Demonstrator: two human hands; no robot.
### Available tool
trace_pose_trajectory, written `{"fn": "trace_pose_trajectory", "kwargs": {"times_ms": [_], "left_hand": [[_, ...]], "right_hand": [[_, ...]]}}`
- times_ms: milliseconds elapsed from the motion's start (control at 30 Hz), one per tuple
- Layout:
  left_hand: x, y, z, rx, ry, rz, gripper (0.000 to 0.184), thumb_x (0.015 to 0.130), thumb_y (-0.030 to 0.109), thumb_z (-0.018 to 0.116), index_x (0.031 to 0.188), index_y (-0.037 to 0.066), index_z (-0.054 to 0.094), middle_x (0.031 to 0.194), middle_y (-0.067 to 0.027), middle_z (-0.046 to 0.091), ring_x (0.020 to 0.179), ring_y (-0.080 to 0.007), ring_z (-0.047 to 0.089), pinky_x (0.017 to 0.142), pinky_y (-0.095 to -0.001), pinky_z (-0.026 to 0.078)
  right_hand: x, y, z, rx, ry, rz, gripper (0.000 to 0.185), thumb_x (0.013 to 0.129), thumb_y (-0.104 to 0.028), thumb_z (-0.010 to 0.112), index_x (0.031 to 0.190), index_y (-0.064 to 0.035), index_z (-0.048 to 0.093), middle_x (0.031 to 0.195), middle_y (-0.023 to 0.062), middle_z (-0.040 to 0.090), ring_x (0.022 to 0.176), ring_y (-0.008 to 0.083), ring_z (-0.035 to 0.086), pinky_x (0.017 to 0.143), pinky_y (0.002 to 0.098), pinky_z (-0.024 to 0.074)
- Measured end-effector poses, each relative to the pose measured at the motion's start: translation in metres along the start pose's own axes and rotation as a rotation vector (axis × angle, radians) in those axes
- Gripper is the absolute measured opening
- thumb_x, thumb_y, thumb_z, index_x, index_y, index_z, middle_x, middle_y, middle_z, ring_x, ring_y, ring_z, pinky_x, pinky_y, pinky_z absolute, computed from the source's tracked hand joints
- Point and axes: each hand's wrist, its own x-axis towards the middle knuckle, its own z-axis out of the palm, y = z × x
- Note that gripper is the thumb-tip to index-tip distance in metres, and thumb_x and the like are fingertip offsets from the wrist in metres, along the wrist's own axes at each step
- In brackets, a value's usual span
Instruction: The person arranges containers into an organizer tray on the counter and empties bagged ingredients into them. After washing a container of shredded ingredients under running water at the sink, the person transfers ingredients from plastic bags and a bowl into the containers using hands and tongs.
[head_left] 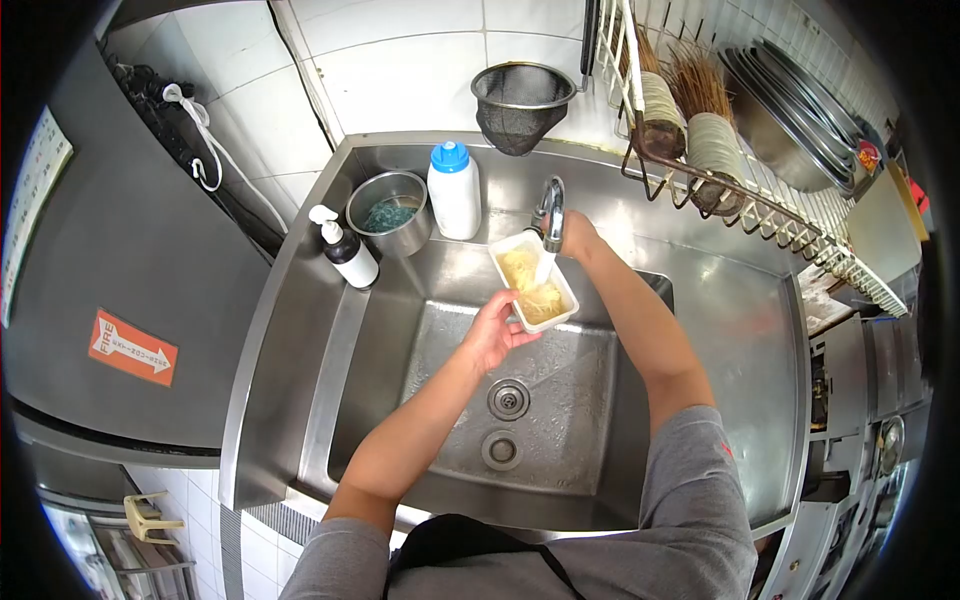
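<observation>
My left hand (494, 334) grips the near left side of a white rectangular tub (572, 304), holding it tilted over the sink. Pale yellow, shredded-looking food (541, 302) lies inside the tub; I cannot make out its kind. Above the tub's far end curves a chrome faucet (554, 205), with a whitish stream of water (545, 268) coming down into the tub. My right hand (577, 236) is at the faucet, just right of and behind its spout. Its fingers are hidden there, so its grip does not show.
Below is the steel sink basin (450, 400) with a drain (508, 400). Along the back left stand a black pump bottle (350, 258), a steel pot (405, 238) and a blue-capped white bottle (455, 200). A mesh strainer (520, 105) hangs behind; a wire rack (760, 215) juts out upper right.
</observation>
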Motion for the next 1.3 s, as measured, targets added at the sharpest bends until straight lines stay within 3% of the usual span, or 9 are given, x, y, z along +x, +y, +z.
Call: {"fn": "trace_pose_trajectory", "kwargs": {"times_ms": [300,400,500,600,800,967,1133,1200,1300], "left_hand": [[0.009,0.004,0.000,0.026,-0.011,0.011,0.052,0.081,0.034,0.051,0.121,0.004,0.038,0.119,-0.0091,0.049,0.095,-0.0259,0.058,0.081,-0.0409,0.048],[0.006,0.006,0.002,0.004,-0.025,0.014,0.051,0.081,0.033,0.050,0.121,0.003,0.039,0.117,-0.0097,0.050,0.095,-0.0262,0.058,0.081,-0.0415,0.048],[-0.010,0.007,0.003,-0.025,-0.008,0.050,0.050,0.082,0.033,0.050,0.121,0.003,0.039,0.116,-0.0111,0.051,0.098,-0.0271,0.057,0.083,-0.0420,0.049],[-0.031,0.008,-0.010,-0.050,-0.043,0.065,0.052,0.082,0.033,0.050,0.121,0.002,0.038,0.116,-0.0121,0.052,0.099,-0.0267,0.057,0.083,-0.0413,0.049],[-0.145,0.022,-0.042,0.003,-0.074,0.174,0.056,0.083,0.030,0.054,0.126,0.001,0.033,0.114,-0.0111,0.052,0.095,-0.0195,0.059,0.076,-0.0345,0.052],[-0.288,0.021,-0.075,0.018,0.091,0.252,0.064,0.081,0.034,0.058,0.130,0.003,0.029,0.113,-0.0079,0.051,0.095,-0.0131,0.057,0.069,-0.0271,0.053],[-0.442,0.001,-0.123,-0.083,0.263,0.478,0.065,0.081,0.027,0.057,0.132,0.001,0.026,0.119,-0.0073,0.049,0.100,-0.0124,0.054,0.065,-0.0199,0.052],[-0.501,-0.011,-0.142,-0.131,0.364,0.600,0.065,0.081,0.025,0.057,0.132,0.000,0.025,0.120,-0.0077,0.048,0.101,-0.0126,0.054,0.064,-0.0184,0.051],[-0.589,-0.034,-0.184,-0.144,0.587,0.681,0.066,0.081,0.025,0.057,0.133,0.000,0.025,0.121,-0.0078,0.048,0.100,-0.0122,0.054,0.062,-0.0184,0.051]], "right_hand": [[-0.019,-0.015,-0.003,0.104,0.069,0.142,0.017,0.074,-0.017,0.052,0.074,-0.0039,0.063,0.082,0.0189,0.063,0.075,0.0328,0.062,0.067,0.0391,0.0502],[-0.042,-0.027,-0.011,0.124,0.091,0.106,0.022,0.080,-0.016,0.047,0.090,-0.0061,0.064,0.106,0.0188,0.058,0.102,0.0326,0.054,0.083,0.0413,0.0455],[-0.077,-0.034,0.043,-0.203,0.160,0.222,0.031,0.083,-0.016,0.045,0.110,-0.0111,0.058,0.134,0.0168,0.035,0.128,0.0338,0.026,0.100,0.0531,0.0258],[-0.118,-0.040,0.106,-0.156,-0.018,0.272,0.039,0.083,-0.018,0.045,0.122,-0.0191,0.051,0.145,0.0130,0.016,0.134,0.0358,0.004,0.100,0.0638,0.0053],[-0.204,-0.108,0.143,0.172,-0.357,0.499,0.044,0.076,-0.029,0.058,0.120,-0.0215,0.053,0.143,0.0176,0.019,0.132,0.0414,0.006,0.098,0.0665,0.0090],[-0.250,-0.200,0.075,0.586,0.092,0.276,0.026,0.075,-0.011,0.062,0.101,-0.0135,0.062,0.130,0.0194,0.038,0.123,0.0364,0.033,0.101,0.0476,0.0264],[-0.213,-0.351,-0.031,0.964,0.431,-0.071,0.016,0.079,0.004,0.052,0.092,-0.0011,0.059,0.123,0.0192,0.043,0.116,0.0326,0.041,0.099,0.0391,0.0311],[-0.203,-0.427,-0.073,1.126,0.553,-0.390,0.012,0.079,0.000,0.053,0.091,0.0008,0.058,0.122,0.0208,0.043,0.119,0.0362,0.037,0.100,0.0445,0.0288],[-0.207,-0.566,-0.140,1.061,0.414,-0.929,0.027,0.080,-0.032,0.057,0.085,-0.0065,0.065,0.128,0.0250,0.036,0.125,0.0437,0.025,0.102,0.0529,0.0171]]}}
